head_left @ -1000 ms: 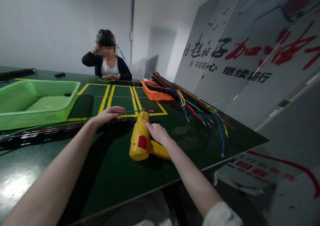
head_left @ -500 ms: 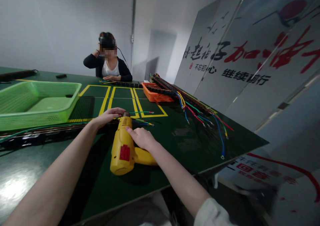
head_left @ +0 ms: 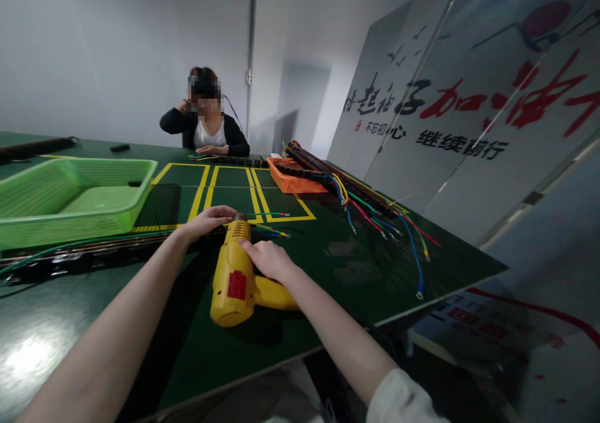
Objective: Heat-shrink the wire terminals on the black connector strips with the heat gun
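In my right hand (head_left: 269, 259) is a yellow heat gun (head_left: 233, 273) with a red label. My fingers wrap its body and handle, and its metal nozzle points away from me. Just left of the nozzle, my left hand (head_left: 209, 220) has its fingers bent together around a green wire (head_left: 269, 214), whose red-sleeved ring terminal sticks out to the right. The nozzle hides part of that wire and the fingertips. Below it, more wires with ring terminals (head_left: 276, 231) come out from a long black wire harness (head_left: 94, 252) that passes under my left hand.
A green plastic basket (head_left: 94, 220) stands at left. An orange basket (head_left: 300, 184) at the back right bears dark harnesses (head_left: 319, 164) with coloured ring-terminal wires hanging toward me. Across the green table (head_left: 347, 298) sits another person (head_left: 209, 120). Yellow tape (head_left: 281, 218) marks the tabletop.
The whole view has shifted slightly, with the table things appearing a little lower and further right. Both hands keep nearly the same pose around the heat gun and wire.
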A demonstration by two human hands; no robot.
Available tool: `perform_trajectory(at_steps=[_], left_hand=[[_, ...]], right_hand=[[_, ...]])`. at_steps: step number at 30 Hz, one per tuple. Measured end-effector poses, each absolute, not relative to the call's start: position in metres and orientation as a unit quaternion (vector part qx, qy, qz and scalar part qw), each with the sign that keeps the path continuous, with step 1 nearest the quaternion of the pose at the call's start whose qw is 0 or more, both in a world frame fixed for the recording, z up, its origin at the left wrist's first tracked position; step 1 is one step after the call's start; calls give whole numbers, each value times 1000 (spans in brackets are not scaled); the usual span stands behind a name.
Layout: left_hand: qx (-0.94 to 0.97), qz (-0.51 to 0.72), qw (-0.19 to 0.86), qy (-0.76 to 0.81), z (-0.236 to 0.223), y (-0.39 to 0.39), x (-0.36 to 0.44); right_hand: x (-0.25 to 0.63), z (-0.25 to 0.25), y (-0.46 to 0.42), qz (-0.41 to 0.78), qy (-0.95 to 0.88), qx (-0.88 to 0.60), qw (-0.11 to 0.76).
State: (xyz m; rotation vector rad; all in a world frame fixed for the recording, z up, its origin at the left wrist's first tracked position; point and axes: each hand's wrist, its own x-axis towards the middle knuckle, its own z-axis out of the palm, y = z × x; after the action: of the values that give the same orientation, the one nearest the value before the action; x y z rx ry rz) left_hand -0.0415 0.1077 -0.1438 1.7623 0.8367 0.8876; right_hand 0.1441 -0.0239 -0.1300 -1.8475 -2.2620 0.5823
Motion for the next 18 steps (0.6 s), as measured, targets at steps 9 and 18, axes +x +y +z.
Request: perform_trajectory(at_steps=[9, 18], left_hand=[[738, 363, 452, 344, -151, 116, -45], [747, 361, 437, 346, -155, 122, -46]], right_hand=[[154, -133, -19, 203, -743, -631, 95], [198, -134, -17, 202, -689, -688, 107]])
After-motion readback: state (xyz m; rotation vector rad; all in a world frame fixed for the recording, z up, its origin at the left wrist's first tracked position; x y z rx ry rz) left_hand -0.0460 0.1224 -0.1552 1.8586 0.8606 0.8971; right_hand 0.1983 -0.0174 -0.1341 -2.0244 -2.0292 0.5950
